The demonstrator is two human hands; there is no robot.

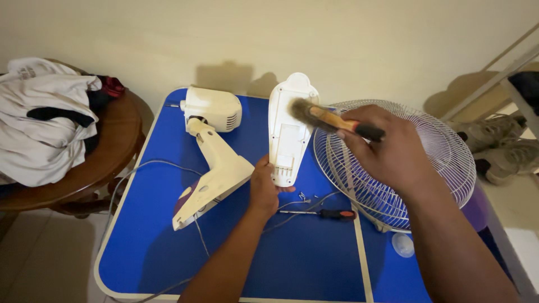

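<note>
Against a plain cream wall stood the blue worktop with its pale edge, and you were leaning over it. Your left hand gripped the lower end of a white plastic cover panel, fingers wrapped around its bottom edge, holding it upright and tilted toward the wall. Your right hand was closed around the handle of a paintbrush, its dusty bristles lying against the upper part of the panel.

Just left of the panel lay the white fan motor housing on its cream neck and stand, with a grey cord trailing off the worktop's left edge. Under your right hand sat a white wire fan grille, partly overhanging the right side. A screwdriver with a black and red handle lay near your left wrist, a few small screws just beyond it.

To the left, a round wooden table held a heap of clothes. A pair of shoes rested on the floor at far right.
</note>
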